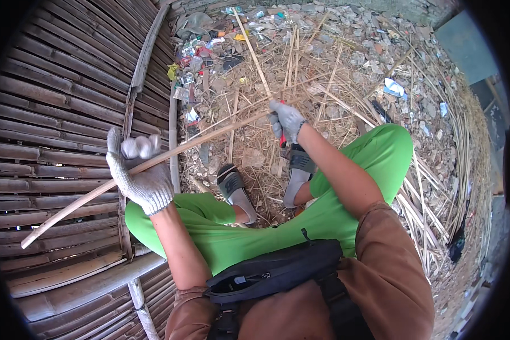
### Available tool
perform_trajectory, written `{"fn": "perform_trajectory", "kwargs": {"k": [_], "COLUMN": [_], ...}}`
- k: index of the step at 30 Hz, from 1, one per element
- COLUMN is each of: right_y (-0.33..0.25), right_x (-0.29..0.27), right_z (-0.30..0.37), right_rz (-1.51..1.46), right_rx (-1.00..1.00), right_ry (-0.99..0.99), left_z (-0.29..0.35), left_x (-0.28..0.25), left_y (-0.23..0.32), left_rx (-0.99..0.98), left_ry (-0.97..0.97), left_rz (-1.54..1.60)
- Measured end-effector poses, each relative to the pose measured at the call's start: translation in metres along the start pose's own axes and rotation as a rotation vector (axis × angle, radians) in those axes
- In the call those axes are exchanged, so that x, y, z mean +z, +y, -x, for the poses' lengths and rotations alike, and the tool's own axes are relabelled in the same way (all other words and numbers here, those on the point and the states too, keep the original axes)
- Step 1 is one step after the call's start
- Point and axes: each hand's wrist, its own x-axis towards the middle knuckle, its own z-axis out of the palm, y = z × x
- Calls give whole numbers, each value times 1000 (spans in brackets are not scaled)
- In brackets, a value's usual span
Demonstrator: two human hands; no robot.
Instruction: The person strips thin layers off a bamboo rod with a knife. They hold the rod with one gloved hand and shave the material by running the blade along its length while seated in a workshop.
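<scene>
A long bamboo strip slants across in front of me, from low at the left up to the middle. My left hand, in a pale knitted glove, holds it loosely: the strip crosses the palm, the thumb stands up and the curled fingers are blurred. At the strip's upper end, my gloved right hand is closed around a red-handled tool and meets the strip there. The tool's working part is hidden, so its kind cannot be made out.
A slatted bamboo wall rises close on my left. Loose bamboo strips and shavings litter the ground between my sandalled feet and beyond. Scattered rubbish lies farther off. More long strips are heaped at the right.
</scene>
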Motion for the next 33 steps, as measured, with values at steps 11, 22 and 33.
{"fn": "perform_trajectory", "kwargs": {"k": [11,22,33], "right_y": [82,80,109], "right_x": [-12,18,36], "right_z": [-27,-16,-53], "right_rz": [748,1296,1372], "right_rx": [53,-63,-176], "right_ry": [133,40,-36], "left_z": [57,69,88], "left_x": [-67,-54,-65], "left_y": [-31,-63,-115], "left_rx": [251,144,6], "left_ry": [153,85,359], "left_rz": [-360,-290,-233]}}
